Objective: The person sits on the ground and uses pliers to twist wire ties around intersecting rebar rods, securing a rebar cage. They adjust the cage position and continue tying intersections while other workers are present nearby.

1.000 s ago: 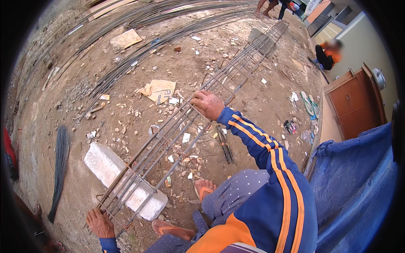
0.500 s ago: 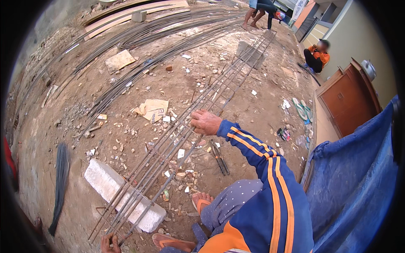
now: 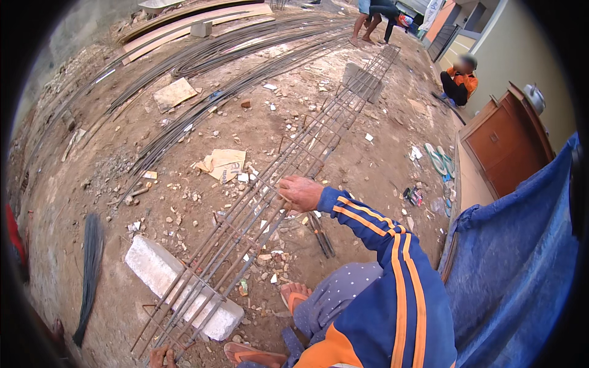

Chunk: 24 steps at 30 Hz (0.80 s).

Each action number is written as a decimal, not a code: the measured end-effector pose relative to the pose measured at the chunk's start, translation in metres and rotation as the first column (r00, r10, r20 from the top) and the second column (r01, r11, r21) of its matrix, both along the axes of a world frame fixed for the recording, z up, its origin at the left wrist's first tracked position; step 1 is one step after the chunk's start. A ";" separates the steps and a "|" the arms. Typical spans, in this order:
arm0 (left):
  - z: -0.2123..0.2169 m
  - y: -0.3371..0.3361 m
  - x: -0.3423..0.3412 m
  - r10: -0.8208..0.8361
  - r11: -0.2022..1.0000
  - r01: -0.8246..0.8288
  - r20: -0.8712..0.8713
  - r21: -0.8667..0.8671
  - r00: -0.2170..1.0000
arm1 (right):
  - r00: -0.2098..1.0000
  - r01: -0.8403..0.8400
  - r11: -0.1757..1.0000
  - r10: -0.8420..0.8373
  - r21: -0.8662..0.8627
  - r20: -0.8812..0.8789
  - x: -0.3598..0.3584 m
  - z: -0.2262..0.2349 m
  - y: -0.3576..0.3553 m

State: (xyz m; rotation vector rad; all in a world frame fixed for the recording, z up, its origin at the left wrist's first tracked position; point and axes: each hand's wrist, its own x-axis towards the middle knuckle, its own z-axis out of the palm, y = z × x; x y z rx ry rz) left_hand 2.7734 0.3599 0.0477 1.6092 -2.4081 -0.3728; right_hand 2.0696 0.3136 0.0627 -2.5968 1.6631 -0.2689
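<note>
Head view, nearest first: the left hand (image 3: 161,356) shows only partly at the lower edge, touching the near end of the long rusty steel rebar cage (image 3: 257,224); whether its fingers are closed cannot be told. That end of the cage rests on a white rectangular concrete block (image 3: 147,270) lying on the dirt ground (image 3: 92,178). Further along, the right hand (image 3: 300,192), in a blue sleeve with orange stripes, curls its fingers around one of the cage's upper bars. Dark pliers (image 3: 321,233) lie on the ground just beside the cage. Beyond are torn cardboard (image 3: 223,163), bundles of long steel bars (image 3: 233,80) and a crouching person in orange (image 3: 460,81).
</note>
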 end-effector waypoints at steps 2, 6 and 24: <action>-0.014 0.001 0.009 0.201 0.975 -0.193 -0.062 0.109 0.978 | 1.000 -0.005 1.000 0.006 -0.007 0.024 0.003 0.009 0.000; -0.034 -0.001 0.020 0.462 0.874 -0.353 -0.345 0.335 0.817 | 0.996 -0.019 1.000 0.017 0.016 0.084 0.003 0.006 -0.004; -0.005 0.011 -0.002 0.071 0.982 -0.113 -0.261 -0.149 0.963 | 0.889 0.195 0.954 -0.270 0.229 0.370 0.002 0.026 0.019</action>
